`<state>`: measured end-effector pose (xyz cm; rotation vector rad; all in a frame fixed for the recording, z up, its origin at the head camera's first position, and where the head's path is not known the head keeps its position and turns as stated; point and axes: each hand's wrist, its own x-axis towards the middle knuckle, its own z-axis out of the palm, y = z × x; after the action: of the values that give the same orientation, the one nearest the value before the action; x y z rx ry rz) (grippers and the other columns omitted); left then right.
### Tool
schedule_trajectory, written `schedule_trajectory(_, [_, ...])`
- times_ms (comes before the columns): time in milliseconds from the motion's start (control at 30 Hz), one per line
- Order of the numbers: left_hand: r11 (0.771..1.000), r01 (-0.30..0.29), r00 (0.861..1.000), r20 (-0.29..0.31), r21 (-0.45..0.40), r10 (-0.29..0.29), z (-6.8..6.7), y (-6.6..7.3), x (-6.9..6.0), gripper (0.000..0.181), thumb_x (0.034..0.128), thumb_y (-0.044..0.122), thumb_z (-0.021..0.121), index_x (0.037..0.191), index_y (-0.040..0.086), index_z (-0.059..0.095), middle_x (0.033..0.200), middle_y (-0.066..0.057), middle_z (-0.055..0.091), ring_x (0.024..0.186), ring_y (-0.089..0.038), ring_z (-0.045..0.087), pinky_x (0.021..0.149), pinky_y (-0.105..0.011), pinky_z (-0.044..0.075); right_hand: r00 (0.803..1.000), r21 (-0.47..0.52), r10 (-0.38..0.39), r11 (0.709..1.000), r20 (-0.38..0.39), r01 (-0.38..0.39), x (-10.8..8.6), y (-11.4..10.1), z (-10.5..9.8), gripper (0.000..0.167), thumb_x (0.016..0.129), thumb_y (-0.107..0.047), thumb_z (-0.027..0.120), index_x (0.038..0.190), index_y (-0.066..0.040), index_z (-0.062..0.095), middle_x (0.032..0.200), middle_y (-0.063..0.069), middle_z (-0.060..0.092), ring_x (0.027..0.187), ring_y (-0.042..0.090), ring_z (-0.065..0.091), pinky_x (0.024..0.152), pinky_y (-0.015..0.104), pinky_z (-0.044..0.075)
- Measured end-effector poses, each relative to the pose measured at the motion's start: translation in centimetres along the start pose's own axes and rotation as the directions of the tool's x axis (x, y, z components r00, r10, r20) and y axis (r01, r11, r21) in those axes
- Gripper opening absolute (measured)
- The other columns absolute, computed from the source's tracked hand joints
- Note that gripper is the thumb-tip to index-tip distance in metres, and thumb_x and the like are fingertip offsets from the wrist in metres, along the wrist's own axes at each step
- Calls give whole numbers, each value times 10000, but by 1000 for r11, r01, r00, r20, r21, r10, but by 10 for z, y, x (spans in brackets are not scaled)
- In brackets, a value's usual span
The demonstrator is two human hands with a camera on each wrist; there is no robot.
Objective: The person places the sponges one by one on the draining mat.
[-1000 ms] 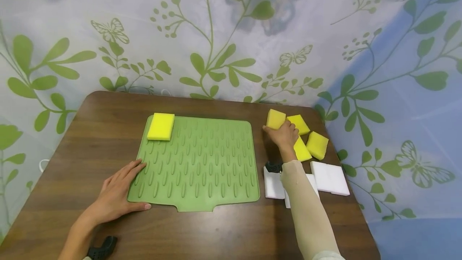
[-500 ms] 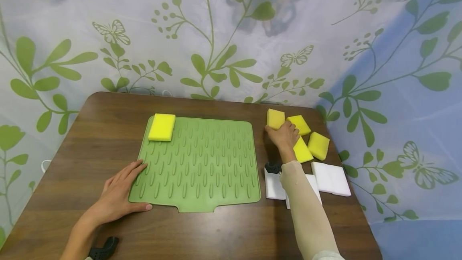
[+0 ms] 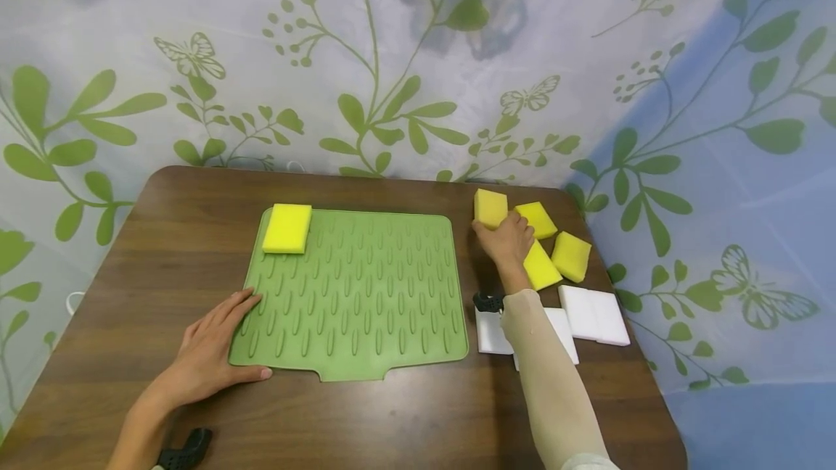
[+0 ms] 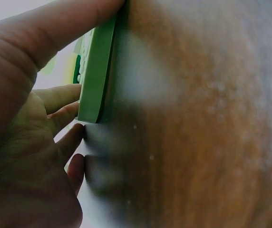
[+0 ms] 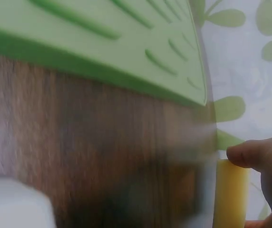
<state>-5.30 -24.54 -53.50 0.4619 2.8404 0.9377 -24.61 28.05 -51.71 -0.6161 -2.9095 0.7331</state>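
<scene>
A green ridged drying mat (image 3: pixel 366 372) lies on the table. My left hand (image 3: pixel 209 350) rests at its lower left corner, fingers spread along the left edge and thumb by the front edge. In the left wrist view the fingertips (image 4: pixel 72 92) touch the mat's side (image 4: pixel 97 71). At the right, my right hand (image 3: pixel 508 241) grips a yellow sponge (image 3: pixel 490 207); in the right wrist view its thumb presses the end of that sponge (image 5: pixel 230 194). Another yellow sponge (image 3: pixel 288 228) lies on the mat's far left corner.
Beside the right hand lie three more yellow sponges (image 3: pixel 571 256). Nearer are several white sponge-like blocks (image 3: pixel 594 315), partly hidden by the right forearm. A leaf-patterned cloth wall (image 3: pixel 405 56) stands behind the brown table (image 3: pixel 392 426).
The head view shifts slightly. My right hand keeps its grip on the yellow sponge, which moves barely, if at all. The left hand stays at the mat.
</scene>
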Motion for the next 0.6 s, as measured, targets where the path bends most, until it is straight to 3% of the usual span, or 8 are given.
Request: schedule_trajectory(600, [1000,6,1000,24,4,-6,-3,1,0,1228,734,550,967,1687,121,322,1766,-186,268,1548,-519,296,1030,-725,255,997,100,-68,993,-22,70,-28,-30,-6,911,935,-579,723,1541,24,407,1443,291,487,1369,489,407,1182,622,324])
